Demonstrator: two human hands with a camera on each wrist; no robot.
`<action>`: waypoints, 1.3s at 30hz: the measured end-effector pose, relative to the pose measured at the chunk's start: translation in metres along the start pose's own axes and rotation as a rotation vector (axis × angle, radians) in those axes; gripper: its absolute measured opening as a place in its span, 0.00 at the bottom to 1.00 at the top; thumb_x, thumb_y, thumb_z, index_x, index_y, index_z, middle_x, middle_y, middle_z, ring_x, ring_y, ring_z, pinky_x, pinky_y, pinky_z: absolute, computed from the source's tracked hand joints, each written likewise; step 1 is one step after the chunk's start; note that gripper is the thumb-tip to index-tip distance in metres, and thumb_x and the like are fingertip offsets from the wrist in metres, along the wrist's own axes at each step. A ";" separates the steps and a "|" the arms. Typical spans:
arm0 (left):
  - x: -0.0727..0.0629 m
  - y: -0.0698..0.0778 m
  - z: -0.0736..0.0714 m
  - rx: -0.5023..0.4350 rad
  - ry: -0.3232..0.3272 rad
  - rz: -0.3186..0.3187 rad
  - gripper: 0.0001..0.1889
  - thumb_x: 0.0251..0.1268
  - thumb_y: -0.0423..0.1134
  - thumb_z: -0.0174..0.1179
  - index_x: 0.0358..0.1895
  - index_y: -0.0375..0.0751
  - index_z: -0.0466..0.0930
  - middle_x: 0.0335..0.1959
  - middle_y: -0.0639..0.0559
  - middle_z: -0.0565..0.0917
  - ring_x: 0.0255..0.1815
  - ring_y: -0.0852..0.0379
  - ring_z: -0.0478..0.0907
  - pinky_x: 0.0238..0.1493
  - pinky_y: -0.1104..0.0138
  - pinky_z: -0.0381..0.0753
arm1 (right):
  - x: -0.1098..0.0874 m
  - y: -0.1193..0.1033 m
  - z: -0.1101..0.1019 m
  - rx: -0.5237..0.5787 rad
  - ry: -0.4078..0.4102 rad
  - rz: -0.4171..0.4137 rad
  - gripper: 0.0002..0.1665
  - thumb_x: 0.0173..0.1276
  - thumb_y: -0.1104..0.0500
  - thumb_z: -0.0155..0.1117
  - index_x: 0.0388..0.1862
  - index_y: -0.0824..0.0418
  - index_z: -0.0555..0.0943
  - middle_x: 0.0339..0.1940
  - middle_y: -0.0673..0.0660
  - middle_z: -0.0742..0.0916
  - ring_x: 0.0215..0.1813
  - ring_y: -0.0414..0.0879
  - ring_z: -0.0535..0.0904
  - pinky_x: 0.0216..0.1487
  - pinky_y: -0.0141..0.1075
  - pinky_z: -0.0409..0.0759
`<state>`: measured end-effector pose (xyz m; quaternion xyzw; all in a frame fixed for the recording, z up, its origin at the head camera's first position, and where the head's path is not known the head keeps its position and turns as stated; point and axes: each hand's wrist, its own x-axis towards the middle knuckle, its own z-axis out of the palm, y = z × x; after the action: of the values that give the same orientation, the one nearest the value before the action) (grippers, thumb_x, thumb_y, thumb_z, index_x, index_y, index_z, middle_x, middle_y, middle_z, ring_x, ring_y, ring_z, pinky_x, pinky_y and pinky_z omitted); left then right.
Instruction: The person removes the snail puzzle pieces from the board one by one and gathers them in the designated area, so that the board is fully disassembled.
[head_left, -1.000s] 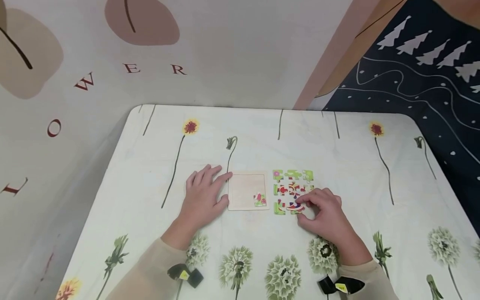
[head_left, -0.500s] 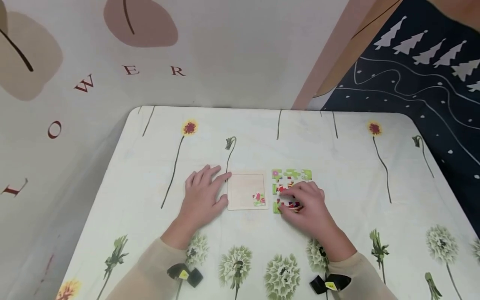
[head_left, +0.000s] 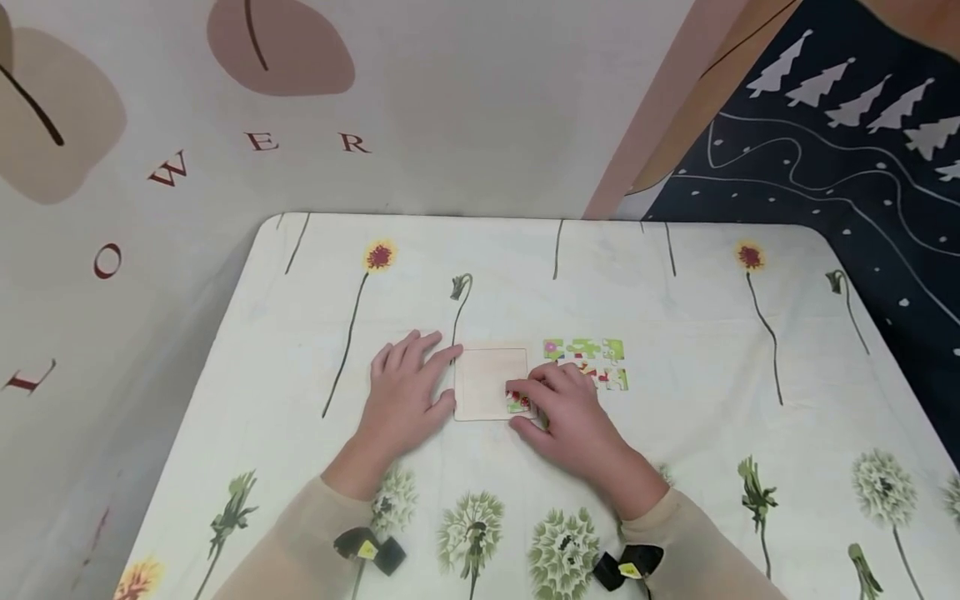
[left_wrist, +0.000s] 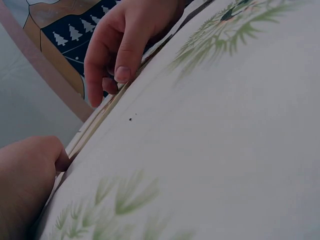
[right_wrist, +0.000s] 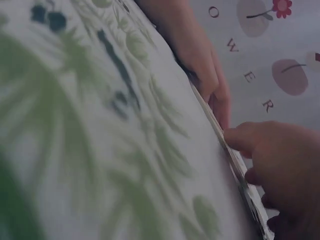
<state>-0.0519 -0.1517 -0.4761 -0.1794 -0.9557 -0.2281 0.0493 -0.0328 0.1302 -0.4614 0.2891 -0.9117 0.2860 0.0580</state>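
A square wooden puzzle tray (head_left: pixel 483 375) lies flat on the table, with one jigsaw piece (head_left: pixel 519 404) in its lower right corner. My left hand (head_left: pixel 408 387) rests palm down to the tray's left, its thumb and index finger at the edge. Over the tray's lower right corner is my right hand (head_left: pixel 573 421), index fingertip on the corner piece and thumb near the bottom edge. In the left wrist view, the right hand's fingers (left_wrist: pixel 93 82) are apart with nothing visible between them. Jigsaw pieces (head_left: pixel 585 350) in green, red and white lie right of the tray, partly hidden by the hand.
A white cloth (head_left: pixel 450 467) printed with flowers covers the table. Behind it stands a pale wall (head_left: pixel 465 125) with letters and leaf shapes. A dark blue panel (head_left: pixel 825 158) with tree shapes is at the far right. Each wrist wears a black camera (head_left: pixel 370 550).
My right hand has moved left from the loose pieces to the tray's lower right corner, uncovering the right end of their middle row. The left hand and the tray have stayed in place.
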 end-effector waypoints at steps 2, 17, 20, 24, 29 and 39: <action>0.000 0.000 0.000 0.000 -0.002 -0.002 0.29 0.71 0.48 0.54 0.75 0.56 0.76 0.79 0.45 0.68 0.83 0.38 0.56 0.76 0.33 0.47 | 0.002 -0.003 0.002 -0.028 -0.028 0.004 0.24 0.69 0.51 0.78 0.63 0.52 0.88 0.52 0.52 0.81 0.50 0.52 0.71 0.57 0.52 0.69; -0.001 -0.002 0.001 -0.001 0.018 0.009 0.29 0.70 0.47 0.55 0.74 0.55 0.78 0.78 0.44 0.70 0.82 0.37 0.57 0.75 0.32 0.48 | 0.004 -0.010 0.007 0.039 0.018 0.028 0.20 0.64 0.57 0.83 0.53 0.50 0.87 0.50 0.51 0.80 0.49 0.50 0.71 0.53 0.47 0.70; -0.001 -0.001 0.000 -0.003 0.009 0.005 0.29 0.70 0.47 0.56 0.75 0.55 0.77 0.78 0.44 0.69 0.82 0.37 0.57 0.75 0.32 0.48 | 0.004 -0.009 0.008 0.042 0.062 -0.003 0.19 0.61 0.58 0.84 0.51 0.50 0.89 0.48 0.49 0.83 0.47 0.50 0.72 0.52 0.46 0.71; 0.000 0.000 -0.001 -0.003 -0.001 0.002 0.29 0.70 0.47 0.56 0.75 0.55 0.77 0.79 0.44 0.69 0.82 0.37 0.57 0.75 0.33 0.48 | 0.003 -0.007 0.008 0.045 0.124 -0.021 0.20 0.57 0.59 0.87 0.48 0.51 0.90 0.44 0.47 0.86 0.44 0.48 0.71 0.51 0.46 0.70; 0.001 0.000 0.000 0.004 0.004 0.005 0.29 0.70 0.48 0.56 0.75 0.55 0.77 0.78 0.44 0.69 0.82 0.37 0.57 0.75 0.33 0.48 | 0.002 -0.004 0.008 0.074 0.156 -0.005 0.19 0.55 0.59 0.88 0.45 0.52 0.91 0.43 0.46 0.88 0.44 0.47 0.72 0.51 0.46 0.70; 0.000 0.000 -0.001 -0.005 -0.001 0.005 0.29 0.71 0.48 0.55 0.75 0.55 0.77 0.79 0.44 0.69 0.82 0.37 0.57 0.75 0.33 0.48 | -0.003 0.007 -0.006 0.097 0.236 -0.002 0.24 0.51 0.53 0.91 0.47 0.55 0.93 0.44 0.49 0.92 0.46 0.47 0.77 0.51 0.48 0.64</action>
<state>-0.0518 -0.1520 -0.4752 -0.1821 -0.9547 -0.2301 0.0489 -0.0350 0.1397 -0.4608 0.2570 -0.8832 0.3619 0.1511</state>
